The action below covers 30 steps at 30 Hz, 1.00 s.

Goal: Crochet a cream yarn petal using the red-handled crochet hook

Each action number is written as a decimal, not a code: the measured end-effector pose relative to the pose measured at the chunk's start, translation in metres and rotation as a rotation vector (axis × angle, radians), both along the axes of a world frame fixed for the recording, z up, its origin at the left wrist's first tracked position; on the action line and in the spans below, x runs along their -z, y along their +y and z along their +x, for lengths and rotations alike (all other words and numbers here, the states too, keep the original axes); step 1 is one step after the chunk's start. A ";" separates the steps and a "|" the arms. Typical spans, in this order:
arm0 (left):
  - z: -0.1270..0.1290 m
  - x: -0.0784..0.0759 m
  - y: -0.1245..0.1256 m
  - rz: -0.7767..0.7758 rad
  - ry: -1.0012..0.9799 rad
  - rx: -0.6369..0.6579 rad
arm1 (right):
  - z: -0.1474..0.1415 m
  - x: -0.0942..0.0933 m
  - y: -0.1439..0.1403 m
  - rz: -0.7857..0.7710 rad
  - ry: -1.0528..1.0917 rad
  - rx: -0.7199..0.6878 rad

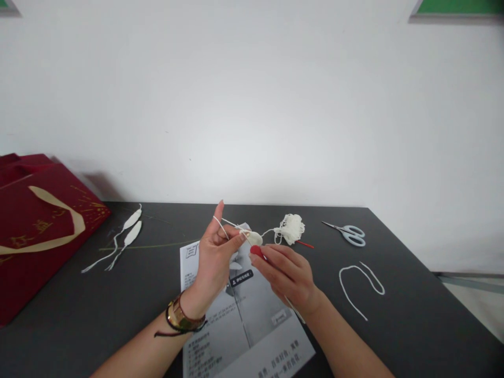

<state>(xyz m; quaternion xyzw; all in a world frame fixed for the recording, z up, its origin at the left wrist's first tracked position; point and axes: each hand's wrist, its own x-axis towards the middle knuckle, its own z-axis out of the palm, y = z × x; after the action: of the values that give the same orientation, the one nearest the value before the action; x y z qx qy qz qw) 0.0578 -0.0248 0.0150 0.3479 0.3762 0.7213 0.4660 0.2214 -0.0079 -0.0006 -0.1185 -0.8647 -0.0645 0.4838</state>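
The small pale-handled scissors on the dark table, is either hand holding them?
No, the small pale-handled scissors lie untouched on the dark table, to the right of both hands, which work white yarn.

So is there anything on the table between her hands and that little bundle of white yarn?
Nothing visible. The yarn bundle lies just beyond the right hand, with a strand running straight to the small white piece the left hand holds. The scissors lie off to the right.
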 end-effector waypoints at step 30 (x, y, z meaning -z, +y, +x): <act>-0.012 -0.005 0.000 0.017 0.045 0.153 | 0.000 0.000 0.005 -0.373 0.184 -0.154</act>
<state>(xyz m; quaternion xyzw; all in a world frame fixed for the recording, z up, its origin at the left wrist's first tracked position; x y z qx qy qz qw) 0.0461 -0.0243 0.0198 0.3955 0.3526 0.6788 0.5085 0.2212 -0.0033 -0.0004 -0.1450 -0.8203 0.1450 0.5339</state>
